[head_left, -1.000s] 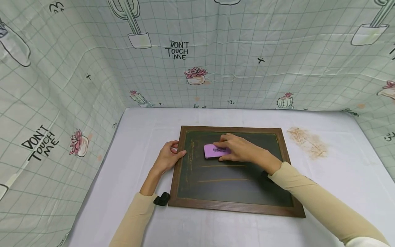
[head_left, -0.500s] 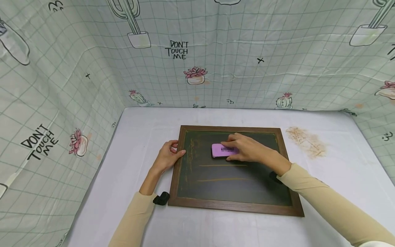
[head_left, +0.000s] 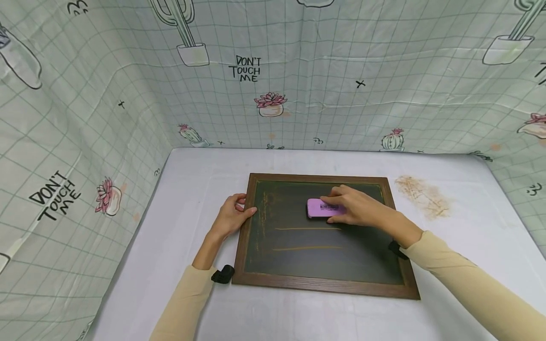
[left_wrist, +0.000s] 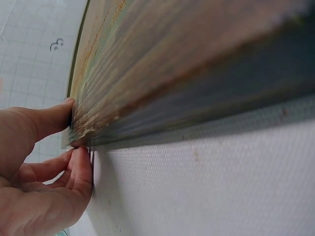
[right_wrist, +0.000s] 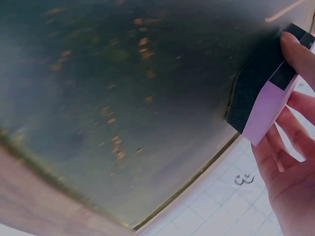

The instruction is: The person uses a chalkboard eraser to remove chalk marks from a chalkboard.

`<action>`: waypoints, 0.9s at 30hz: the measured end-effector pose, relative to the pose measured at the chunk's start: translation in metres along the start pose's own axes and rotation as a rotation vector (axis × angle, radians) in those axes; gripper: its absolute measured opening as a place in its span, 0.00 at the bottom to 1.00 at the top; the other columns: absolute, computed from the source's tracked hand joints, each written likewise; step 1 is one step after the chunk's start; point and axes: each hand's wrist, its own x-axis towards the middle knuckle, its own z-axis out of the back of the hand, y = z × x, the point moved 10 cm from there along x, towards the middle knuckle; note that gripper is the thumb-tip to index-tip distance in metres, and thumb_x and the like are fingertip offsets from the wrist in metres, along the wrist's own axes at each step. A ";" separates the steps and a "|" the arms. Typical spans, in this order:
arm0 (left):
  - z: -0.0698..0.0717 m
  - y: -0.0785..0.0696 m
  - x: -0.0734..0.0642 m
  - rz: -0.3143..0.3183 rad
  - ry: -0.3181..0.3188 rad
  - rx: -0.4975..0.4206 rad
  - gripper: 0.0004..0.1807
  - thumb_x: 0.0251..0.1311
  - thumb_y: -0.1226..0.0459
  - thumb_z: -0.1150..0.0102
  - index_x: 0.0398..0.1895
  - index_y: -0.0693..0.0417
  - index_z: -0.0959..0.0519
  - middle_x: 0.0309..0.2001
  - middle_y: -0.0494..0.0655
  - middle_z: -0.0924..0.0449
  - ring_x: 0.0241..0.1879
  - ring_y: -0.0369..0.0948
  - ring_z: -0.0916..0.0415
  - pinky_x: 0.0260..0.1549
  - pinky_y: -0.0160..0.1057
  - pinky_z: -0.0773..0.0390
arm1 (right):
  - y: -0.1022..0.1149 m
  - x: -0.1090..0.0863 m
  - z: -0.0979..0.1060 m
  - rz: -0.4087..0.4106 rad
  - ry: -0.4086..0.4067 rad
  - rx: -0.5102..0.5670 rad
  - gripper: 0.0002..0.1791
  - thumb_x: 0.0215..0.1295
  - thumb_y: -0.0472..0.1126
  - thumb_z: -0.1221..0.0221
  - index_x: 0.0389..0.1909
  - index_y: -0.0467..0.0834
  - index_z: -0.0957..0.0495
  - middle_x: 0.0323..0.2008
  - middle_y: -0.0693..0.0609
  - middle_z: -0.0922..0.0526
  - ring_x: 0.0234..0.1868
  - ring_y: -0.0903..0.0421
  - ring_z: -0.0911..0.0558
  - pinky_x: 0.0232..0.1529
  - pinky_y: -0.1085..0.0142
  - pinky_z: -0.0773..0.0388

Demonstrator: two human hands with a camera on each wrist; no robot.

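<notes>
A dark green chalkboard (head_left: 307, 263) in a brown wooden frame lies flat on the table. My left hand (head_left: 230, 218) grips the frame's left edge, thumb on top; in the left wrist view its fingers (left_wrist: 82, 169) curl at the frame's underside. With my right hand (head_left: 358, 206) I hold a purple chalkboard eraser (head_left: 316, 208) flat on the upper middle of the board. The right wrist view shows the eraser's black felt (right_wrist: 253, 78) against the board, thumb on one side and fingers on the other. Two orange chalk lines (head_left: 308, 248) run below the eraser.
Orange chalk smears (head_left: 265, 213) mark the board's left side. A brownish dust stain (head_left: 424, 196) is on the white tablecloth (head_left: 341, 317) right of the board. A green checked curtain (head_left: 324, 94) with cactus prints stands behind and at the sides.
My right hand has slid the eraser to the right across the upper part of the board. The left hand keeps its place on the frame.
</notes>
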 end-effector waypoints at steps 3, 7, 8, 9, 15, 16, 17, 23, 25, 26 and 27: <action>0.000 0.001 0.000 0.011 0.000 0.001 0.33 0.69 0.65 0.35 0.72 0.71 0.35 0.57 0.63 0.29 0.51 0.53 0.29 0.50 0.48 0.27 | -0.002 -0.007 0.003 -0.007 -0.010 0.001 0.31 0.58 0.45 0.24 0.59 0.34 0.18 0.43 0.46 0.21 0.41 0.53 0.26 0.40 0.57 0.24; -0.001 0.001 0.000 0.016 0.001 -0.001 0.33 0.69 0.65 0.35 0.72 0.70 0.35 0.57 0.63 0.29 0.51 0.52 0.30 0.50 0.48 0.28 | -0.005 -0.015 0.006 -0.021 -0.019 -0.003 0.30 0.58 0.45 0.24 0.59 0.35 0.17 0.43 0.47 0.21 0.40 0.54 0.26 0.39 0.57 0.24; -0.001 0.001 0.000 0.012 0.001 0.001 0.33 0.69 0.65 0.35 0.71 0.71 0.35 0.57 0.64 0.29 0.51 0.53 0.30 0.50 0.48 0.28 | -0.006 -0.017 0.007 -0.025 -0.021 -0.007 0.30 0.58 0.45 0.24 0.59 0.35 0.17 0.43 0.47 0.20 0.40 0.54 0.26 0.39 0.57 0.24; -0.001 0.001 0.000 0.013 0.002 -0.001 0.33 0.69 0.65 0.35 0.71 0.71 0.35 0.57 0.64 0.29 0.51 0.53 0.30 0.50 0.48 0.28 | -0.007 -0.019 0.008 -0.028 -0.022 -0.011 0.30 0.58 0.45 0.24 0.59 0.35 0.17 0.43 0.47 0.20 0.40 0.54 0.26 0.39 0.57 0.24; -0.001 0.001 -0.001 0.013 0.010 -0.004 0.33 0.69 0.65 0.35 0.72 0.70 0.35 0.59 0.64 0.30 0.52 0.53 0.30 0.50 0.49 0.27 | -0.014 -0.030 0.010 -0.060 -0.019 -0.022 0.31 0.57 0.46 0.24 0.59 0.36 0.17 0.43 0.47 0.20 0.40 0.55 0.26 0.39 0.59 0.24; -0.001 0.001 -0.001 0.008 0.010 0.001 0.33 0.70 0.65 0.36 0.72 0.71 0.36 0.60 0.64 0.30 0.52 0.54 0.29 0.50 0.49 0.27 | -0.016 -0.032 0.011 -0.067 -0.018 -0.021 0.31 0.57 0.46 0.24 0.59 0.36 0.17 0.43 0.47 0.19 0.40 0.56 0.26 0.38 0.59 0.24; -0.001 0.000 -0.001 0.008 0.011 0.004 0.33 0.70 0.65 0.36 0.72 0.70 0.36 0.60 0.64 0.30 0.52 0.54 0.29 0.49 0.49 0.27 | -0.017 -0.034 0.011 -0.076 -0.014 -0.021 0.31 0.57 0.46 0.24 0.59 0.36 0.17 0.43 0.48 0.20 0.40 0.56 0.27 0.38 0.60 0.24; -0.001 0.001 -0.001 0.003 0.010 0.009 0.33 0.70 0.65 0.36 0.72 0.70 0.35 0.59 0.64 0.30 0.52 0.54 0.29 0.49 0.49 0.27 | -0.023 -0.047 0.015 -0.104 -0.018 -0.019 0.31 0.57 0.45 0.23 0.59 0.36 0.17 0.42 0.49 0.21 0.39 0.57 0.28 0.37 0.61 0.26; -0.001 0.001 -0.001 0.002 0.011 0.005 0.33 0.70 0.65 0.36 0.72 0.70 0.35 0.59 0.65 0.30 0.52 0.54 0.29 0.49 0.49 0.27 | -0.024 -0.050 0.018 -0.104 -0.029 -0.013 0.30 0.56 0.44 0.23 0.58 0.35 0.17 0.41 0.50 0.21 0.38 0.58 0.29 0.36 0.62 0.27; -0.001 0.001 -0.001 0.001 0.010 0.006 0.33 0.70 0.65 0.36 0.72 0.71 0.35 0.59 0.65 0.30 0.52 0.54 0.29 0.49 0.49 0.27 | -0.024 -0.052 0.019 -0.103 -0.035 -0.011 0.30 0.56 0.44 0.23 0.58 0.35 0.16 0.41 0.50 0.21 0.38 0.58 0.29 0.36 0.62 0.28; -0.001 0.001 0.000 0.000 0.012 0.007 0.33 0.70 0.65 0.36 0.72 0.71 0.35 0.59 0.65 0.30 0.52 0.54 0.29 0.49 0.49 0.27 | -0.025 -0.054 0.020 -0.102 -0.041 -0.011 0.30 0.56 0.44 0.23 0.58 0.35 0.16 0.40 0.50 0.21 0.37 0.58 0.30 0.36 0.62 0.28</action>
